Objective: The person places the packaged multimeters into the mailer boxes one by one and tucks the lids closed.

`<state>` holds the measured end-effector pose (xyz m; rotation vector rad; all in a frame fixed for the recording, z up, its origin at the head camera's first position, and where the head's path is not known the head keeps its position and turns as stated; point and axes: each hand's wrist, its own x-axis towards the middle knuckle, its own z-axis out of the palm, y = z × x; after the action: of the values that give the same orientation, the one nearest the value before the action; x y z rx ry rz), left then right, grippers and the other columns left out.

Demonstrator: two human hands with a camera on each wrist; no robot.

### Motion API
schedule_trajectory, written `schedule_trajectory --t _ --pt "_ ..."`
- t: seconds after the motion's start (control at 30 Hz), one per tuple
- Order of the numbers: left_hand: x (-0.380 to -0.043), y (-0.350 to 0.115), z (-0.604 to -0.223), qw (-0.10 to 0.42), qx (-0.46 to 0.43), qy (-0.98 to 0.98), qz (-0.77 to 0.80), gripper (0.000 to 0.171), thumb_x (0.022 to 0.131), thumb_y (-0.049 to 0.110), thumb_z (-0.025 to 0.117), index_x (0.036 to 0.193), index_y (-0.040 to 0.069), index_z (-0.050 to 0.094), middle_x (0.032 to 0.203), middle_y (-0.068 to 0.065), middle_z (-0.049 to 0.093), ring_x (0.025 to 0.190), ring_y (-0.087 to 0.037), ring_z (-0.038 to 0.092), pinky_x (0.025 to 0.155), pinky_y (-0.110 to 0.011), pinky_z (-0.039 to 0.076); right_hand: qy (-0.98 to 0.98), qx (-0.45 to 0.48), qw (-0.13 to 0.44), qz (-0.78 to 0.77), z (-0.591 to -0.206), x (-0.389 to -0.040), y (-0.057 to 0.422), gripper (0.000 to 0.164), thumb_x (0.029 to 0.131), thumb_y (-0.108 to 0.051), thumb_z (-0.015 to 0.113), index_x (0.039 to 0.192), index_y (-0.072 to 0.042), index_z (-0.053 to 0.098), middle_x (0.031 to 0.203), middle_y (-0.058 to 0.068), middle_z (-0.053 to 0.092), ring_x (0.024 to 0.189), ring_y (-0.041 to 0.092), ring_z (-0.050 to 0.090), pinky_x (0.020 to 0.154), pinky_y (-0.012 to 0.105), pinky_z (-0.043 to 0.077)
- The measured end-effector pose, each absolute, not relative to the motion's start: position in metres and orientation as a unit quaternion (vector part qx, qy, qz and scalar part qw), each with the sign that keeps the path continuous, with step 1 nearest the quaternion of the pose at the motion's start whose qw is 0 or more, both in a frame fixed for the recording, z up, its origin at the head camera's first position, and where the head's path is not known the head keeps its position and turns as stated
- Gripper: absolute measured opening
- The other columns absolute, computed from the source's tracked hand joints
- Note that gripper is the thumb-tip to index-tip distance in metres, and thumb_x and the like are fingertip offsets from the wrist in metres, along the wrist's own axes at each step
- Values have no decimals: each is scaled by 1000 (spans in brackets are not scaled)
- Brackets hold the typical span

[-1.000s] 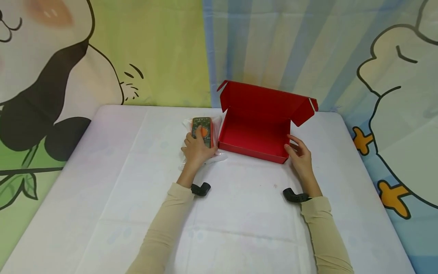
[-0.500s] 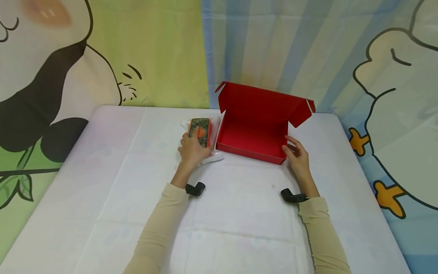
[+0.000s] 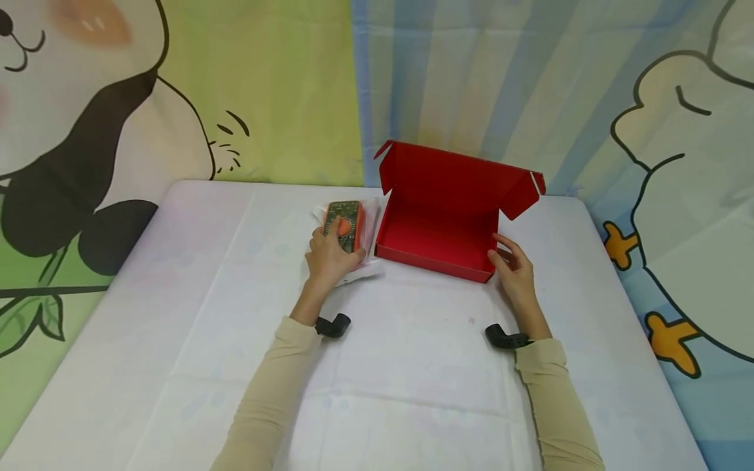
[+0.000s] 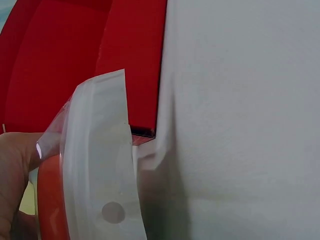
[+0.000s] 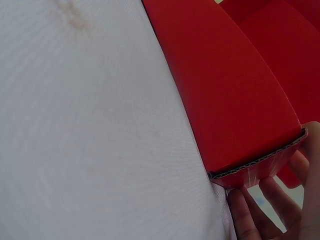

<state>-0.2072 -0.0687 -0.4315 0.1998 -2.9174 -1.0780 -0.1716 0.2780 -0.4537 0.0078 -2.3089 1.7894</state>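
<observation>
Gripping the meter [image 3: 347, 216] from the near side: left hand [image 3: 332, 257], thumb along its right edge, one finger stretched over the face beside the orange dial [image 3: 345, 227]. Meter sits within a clear plastic bag [image 4: 102, 155], just left of the red box [image 3: 430, 263]. Face up. Long axis runs near to far, the far end leaning slightly left; dial about halfway along. Bag's pale edge strip sticks out toward the person and, in the left wrist view, overlaps the box's corner. Cannot tell whether the meter's underside touches the white cloth [image 3: 412, 386].

Box flat on the cloth, long side running left to right, its right end a little nearer the person. Lid [image 3: 453, 169] raised at the back, side flaps out.

Right hand [image 3: 515, 268] at the box's near right corner: thumb at the rim, fingers bent against the outer end wall, holding it. Both forearms reach forward and angle inward, beige sleeves [image 3: 265, 392] down to the wrists, a black camera [image 3: 334, 326] on each.
</observation>
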Motion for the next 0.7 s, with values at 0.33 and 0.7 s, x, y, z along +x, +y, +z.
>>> schedule_trajectory --t 0.33,0.7 --pt "-200 -76 -418 18 50 -938 -342 87 76 36 74 151 13 36 139 -31 38 126 -45 41 93 -63 37 -795 2 102 598 -454 -172 279 43 98 -9 57 139 2 49 144 16 47 124 37 50 91 11 43" --pt "-187 -83 -403 8 26 -937 -348 86 76 35 72 150 12 35 141 -28 38 128 -43 40 96 -64 36 -796 0 100 596 -452 -171 277 44 98 -11 57 139 0 49 145 17 46 121 31 52 91 11 43"
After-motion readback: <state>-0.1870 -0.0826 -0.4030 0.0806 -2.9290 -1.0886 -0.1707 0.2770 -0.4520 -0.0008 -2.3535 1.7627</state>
